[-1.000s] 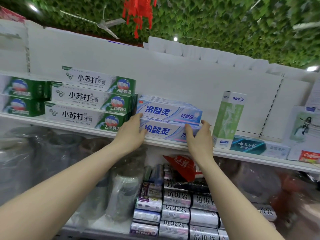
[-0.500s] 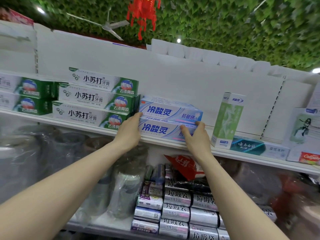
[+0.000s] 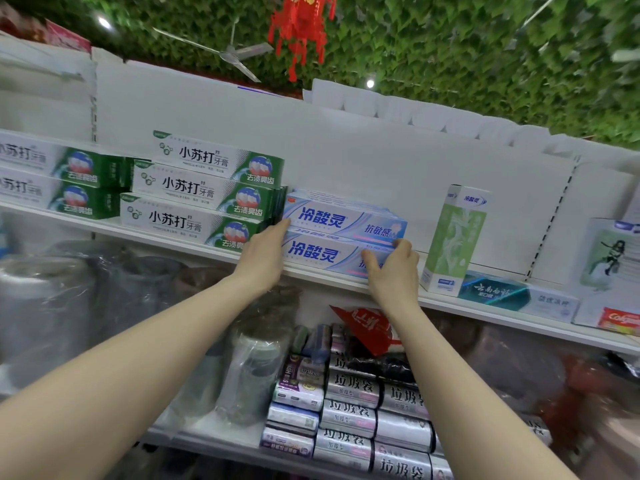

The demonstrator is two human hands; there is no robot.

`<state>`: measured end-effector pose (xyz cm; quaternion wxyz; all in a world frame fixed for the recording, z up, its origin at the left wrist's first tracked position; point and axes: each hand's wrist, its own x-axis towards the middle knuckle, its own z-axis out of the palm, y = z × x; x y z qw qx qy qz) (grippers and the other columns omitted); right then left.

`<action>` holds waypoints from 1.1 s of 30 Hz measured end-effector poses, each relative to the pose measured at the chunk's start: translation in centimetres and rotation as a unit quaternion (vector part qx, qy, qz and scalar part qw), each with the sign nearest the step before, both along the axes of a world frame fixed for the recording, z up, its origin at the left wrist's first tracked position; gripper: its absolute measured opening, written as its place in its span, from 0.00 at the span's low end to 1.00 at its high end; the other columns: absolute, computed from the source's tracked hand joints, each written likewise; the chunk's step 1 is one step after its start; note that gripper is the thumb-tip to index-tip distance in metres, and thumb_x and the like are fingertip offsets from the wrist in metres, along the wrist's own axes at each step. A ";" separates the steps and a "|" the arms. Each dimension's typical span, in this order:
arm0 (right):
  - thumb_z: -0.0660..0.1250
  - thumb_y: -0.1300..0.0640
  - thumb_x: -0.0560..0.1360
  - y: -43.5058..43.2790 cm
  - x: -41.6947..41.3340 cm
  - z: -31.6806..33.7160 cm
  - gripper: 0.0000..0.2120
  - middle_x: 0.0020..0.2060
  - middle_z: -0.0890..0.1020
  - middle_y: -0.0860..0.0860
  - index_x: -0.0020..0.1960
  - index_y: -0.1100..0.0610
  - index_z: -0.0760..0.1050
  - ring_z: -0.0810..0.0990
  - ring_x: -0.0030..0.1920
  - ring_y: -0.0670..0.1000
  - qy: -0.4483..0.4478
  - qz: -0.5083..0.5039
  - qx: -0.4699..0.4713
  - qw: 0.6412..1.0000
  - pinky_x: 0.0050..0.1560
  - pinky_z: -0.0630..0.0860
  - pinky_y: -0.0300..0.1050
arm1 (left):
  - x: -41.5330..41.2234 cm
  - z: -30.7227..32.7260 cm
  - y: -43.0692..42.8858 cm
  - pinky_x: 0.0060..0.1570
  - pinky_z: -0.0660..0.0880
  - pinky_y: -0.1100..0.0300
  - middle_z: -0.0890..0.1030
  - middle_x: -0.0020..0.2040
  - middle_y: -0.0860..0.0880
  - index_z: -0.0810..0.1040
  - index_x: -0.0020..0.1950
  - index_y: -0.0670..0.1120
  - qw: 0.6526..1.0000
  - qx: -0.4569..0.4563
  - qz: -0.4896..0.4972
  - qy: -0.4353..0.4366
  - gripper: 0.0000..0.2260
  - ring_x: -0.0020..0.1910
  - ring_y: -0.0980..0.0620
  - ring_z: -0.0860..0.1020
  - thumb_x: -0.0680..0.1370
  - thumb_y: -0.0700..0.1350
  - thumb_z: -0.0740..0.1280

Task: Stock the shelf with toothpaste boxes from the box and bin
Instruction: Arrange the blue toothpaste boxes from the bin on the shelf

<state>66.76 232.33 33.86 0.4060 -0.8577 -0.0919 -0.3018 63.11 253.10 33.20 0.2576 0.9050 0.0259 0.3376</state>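
Two pale blue toothpaste boxes lie stacked on the white shelf [image 3: 485, 308], the upper box [image 3: 343, 221] on the lower box [image 3: 317, 254]. My left hand [image 3: 263, 261] reaches up with straight fingers that touch the left end of the stack, beside the green boxes. My right hand [image 3: 393, 271] grips the right end of the lower box, thumb on its front face and fingers curled round the end. The source box and bin are out of view.
A three-high stack of green-and-white toothpaste boxes [image 3: 194, 188] stands directly left of the blue stack. To the right are an upright green-white box [image 3: 453, 244], a flat teal box [image 3: 495, 292] and a red Colgate box [image 3: 620, 320]. Below are bag rolls [image 3: 353, 410] and wrapped flasks [image 3: 252, 368].
Both hands stay at the ends of the blue stack. My right hand's fingers have curled further round the lower box's right end. The boxes have not visibly shifted.
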 end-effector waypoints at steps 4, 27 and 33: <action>0.67 0.58 0.77 1.1 -1.4 -1.5 0.27 0.71 0.64 0.59 0.73 0.60 0.62 0.62 0.72 0.58 -0.150 -0.044 -0.079 0.985 0.72 0.59 0.49 | -0.8 -1.4 -0.8 0.63 0.68 0.46 0.56 0.78 0.41 0.54 0.79 0.48 1.000 0.020 0.012 -0.010 0.31 0.68 0.36 0.69 0.78 0.32 0.60; 0.64 0.64 0.70 17.4 -11.7 -21.7 0.21 0.58 0.76 0.61 0.63 0.61 0.74 0.73 0.58 0.63 -0.139 0.006 -0.226 0.964 0.60 0.70 0.55 | -11.6 -19.2 13.7 0.50 0.76 0.54 0.79 0.55 0.48 0.79 0.60 0.45 0.992 0.039 -0.120 -0.026 0.14 0.55 0.47 0.79 0.75 0.37 0.67; 0.68 0.63 0.68 22.0 -16.0 -32.0 0.22 0.56 0.76 0.59 0.62 0.60 0.74 0.73 0.56 0.62 -0.026 0.023 -0.262 0.964 0.57 0.72 0.56 | -14.6 -28.2 19.5 0.51 0.76 0.52 0.78 0.55 0.47 0.78 0.61 0.46 0.989 0.008 -0.131 0.074 0.14 0.53 0.47 0.79 0.76 0.38 0.67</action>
